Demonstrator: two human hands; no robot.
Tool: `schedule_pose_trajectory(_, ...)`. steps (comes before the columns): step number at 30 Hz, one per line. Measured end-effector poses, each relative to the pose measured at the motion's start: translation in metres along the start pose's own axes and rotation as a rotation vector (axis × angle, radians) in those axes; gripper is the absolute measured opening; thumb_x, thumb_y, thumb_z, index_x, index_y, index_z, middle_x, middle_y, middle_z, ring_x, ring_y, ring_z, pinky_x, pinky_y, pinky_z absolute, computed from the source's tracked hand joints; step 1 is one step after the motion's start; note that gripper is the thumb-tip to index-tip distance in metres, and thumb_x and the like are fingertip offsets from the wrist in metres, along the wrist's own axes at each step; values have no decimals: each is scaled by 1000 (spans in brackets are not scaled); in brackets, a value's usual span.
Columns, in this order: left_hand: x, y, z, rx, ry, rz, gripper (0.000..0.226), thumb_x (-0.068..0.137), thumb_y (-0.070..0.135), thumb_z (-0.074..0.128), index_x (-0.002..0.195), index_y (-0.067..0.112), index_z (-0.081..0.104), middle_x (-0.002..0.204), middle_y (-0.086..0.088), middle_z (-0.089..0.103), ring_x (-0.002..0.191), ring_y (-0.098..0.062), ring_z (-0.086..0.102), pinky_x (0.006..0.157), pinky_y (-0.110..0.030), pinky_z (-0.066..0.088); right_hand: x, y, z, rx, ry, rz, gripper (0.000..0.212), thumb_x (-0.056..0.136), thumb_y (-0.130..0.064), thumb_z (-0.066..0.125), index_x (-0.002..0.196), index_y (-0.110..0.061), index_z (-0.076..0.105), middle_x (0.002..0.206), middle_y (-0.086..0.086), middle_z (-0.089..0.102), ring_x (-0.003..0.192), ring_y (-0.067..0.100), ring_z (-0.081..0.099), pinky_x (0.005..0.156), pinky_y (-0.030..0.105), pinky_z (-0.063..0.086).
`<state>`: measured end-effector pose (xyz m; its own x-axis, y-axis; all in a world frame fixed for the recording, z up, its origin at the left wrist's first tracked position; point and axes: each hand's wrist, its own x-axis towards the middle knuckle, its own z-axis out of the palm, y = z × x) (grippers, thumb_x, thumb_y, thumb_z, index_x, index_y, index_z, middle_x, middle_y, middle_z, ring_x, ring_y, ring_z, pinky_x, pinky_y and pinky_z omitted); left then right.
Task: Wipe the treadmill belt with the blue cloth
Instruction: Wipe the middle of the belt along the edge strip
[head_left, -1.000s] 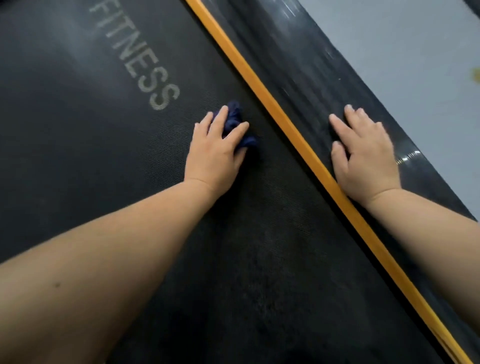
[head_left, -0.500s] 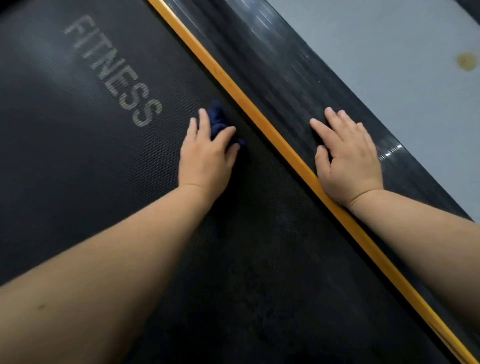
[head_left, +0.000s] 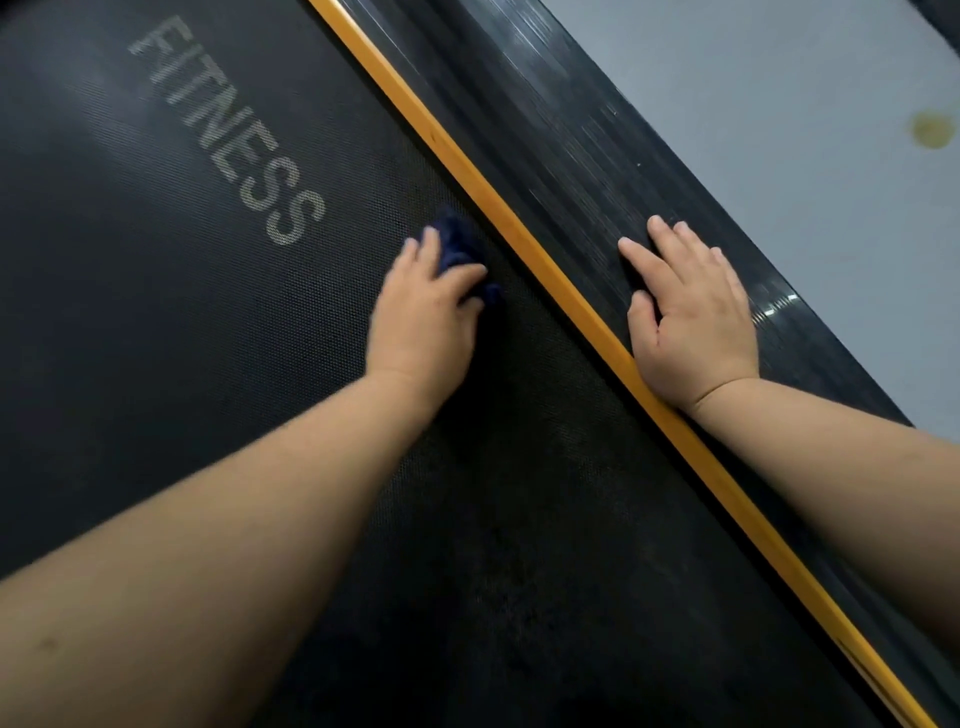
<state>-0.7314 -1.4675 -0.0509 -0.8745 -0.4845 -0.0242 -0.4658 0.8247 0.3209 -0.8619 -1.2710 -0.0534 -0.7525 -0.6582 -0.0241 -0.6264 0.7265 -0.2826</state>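
Right now the cloth (head_left: 460, 244) sits on the belt (head_left: 156, 312), bunched into a dark blue wad under the left hand (head_left: 423, 317), which grips it: fingers lie over its near side, the thumb hooks round its right side, and the rest pokes out past the fingertips. The wad lies close to the belt's right edge, just beside the orange strip (head_left: 519, 234) but not clearly touching it. The right hand (head_left: 691, 317) is released and flat, fingers straight, palm down on the ribbed side rail (head_left: 545, 156) across the strip, apparently propping the body; it holds nothing. The belt's long axis runs parallel with the strip, from lower right up to upper left, and the left forearm lies roughly across that line. Almost all of the belt stretches left of the cloth, with the FITNESS lettering (head_left: 234, 140) just up and left of the fingertips, so I judge the next stroke must go leftward or along the strip, and only the left hand can make it. Grey floor (head_left: 779, 130) beyond the rail bears a yellowish stain (head_left: 933, 130). No container shows. Dull smudges on the near belt suggest wiping is far from done.
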Motion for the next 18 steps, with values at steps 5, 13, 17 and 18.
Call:
schedule_pose_trajectory(5,-75,67,27,-41,-256,600,35,86,25,48,115,26,67,138,-21,48,130,-39,42,110,-46,33,0,0,-2,6,13,-9,50,94,-27,34,143,-26,40,155,1,29,144,20,20,118,38,9)
schedule_pose_trajectory(13,-1,-2,7,1,13,86,35,87,13,61,122,18,63,145,-17,40,134,-37,36,110,-40,28,0,0,-1,3,1,3,48,96,-25,36,144,-28,37,155,-1,27,145,18,17,119,39,8)
schedule_pose_trajectory(17,-49,50,30,-71,-29,308,29,75,13,69,104,18,72,129,-21,56,120,-40,52,105,-43,37,0,-1,-2,-14,-1,3,49,95,-24,36,144,-27,37,155,0,27,145,19,18,119,39,9)
schedule_pose_trajectory(18,-64,57,33,-79,-90,459,31,75,15,71,106,19,72,129,-21,56,120,-40,52,103,-46,39,0,-1,-2,-18,2,2,49,95,-24,36,144,-27,38,155,0,27,145,19,18,119,39,9)
